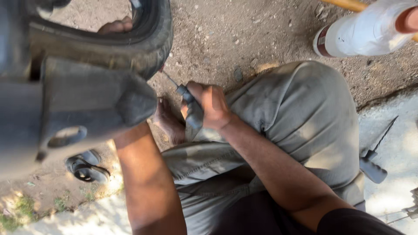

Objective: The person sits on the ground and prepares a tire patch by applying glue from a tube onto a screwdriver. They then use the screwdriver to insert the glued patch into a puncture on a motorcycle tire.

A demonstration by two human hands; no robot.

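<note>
Dirt ground (244, 35) under you, with a big black tire (130, 48) filling the top left corner.
You're crouched in grey trousers (305, 117). Your right hand (211, 106) is clamped round a grey-handled tool (193, 115), its thin metal tip aimed at the tire. Your left hand is hidden behind the tire, so can't tell its grip. Another spiked tool (374, 161) lies on the concrete at the right edge.

A black-handled pick tool (374, 163) lies on pale concrete (398, 148) (a sandal (87, 167) rests on dirt).
</note>
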